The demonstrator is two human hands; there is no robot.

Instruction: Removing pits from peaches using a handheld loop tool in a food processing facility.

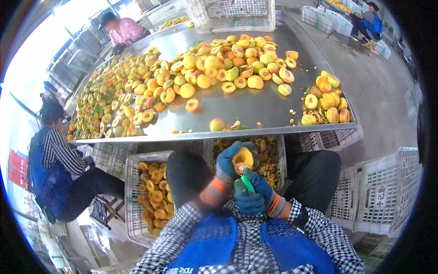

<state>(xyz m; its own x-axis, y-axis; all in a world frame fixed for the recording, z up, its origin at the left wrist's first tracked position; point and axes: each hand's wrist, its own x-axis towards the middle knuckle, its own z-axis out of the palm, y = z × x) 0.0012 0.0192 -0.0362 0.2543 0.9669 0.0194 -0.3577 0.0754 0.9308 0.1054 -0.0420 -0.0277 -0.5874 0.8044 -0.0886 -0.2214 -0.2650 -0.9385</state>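
Both my hands wear blue knit gloves with orange and grey cuffs. My left hand (228, 163) holds a halved yellow peach (243, 158), its cut face with the stone turned towards me. My right hand (252, 195) is closed on a green-handled pitting tool (247, 184), whose metal tip meets the peach at the stone. Below the hands, a plastic crate (281, 161) between my knees holds brownish scraps and stones. Pitted peach halves (157, 197) fill a white crate (131, 205) beside my left leg. Whole and cut peaches (205, 68) lie heaped on the metal table (239, 109).
The table's raised front edge (191, 136) runs just beyond my knees. A small peach pile (326, 99) sits at its right corner. Empty white crates (386, 191) stand at the right. One co-worker (54, 164) sits at the left, another (125, 32) behind the table; a third person (371, 24) sits far right.
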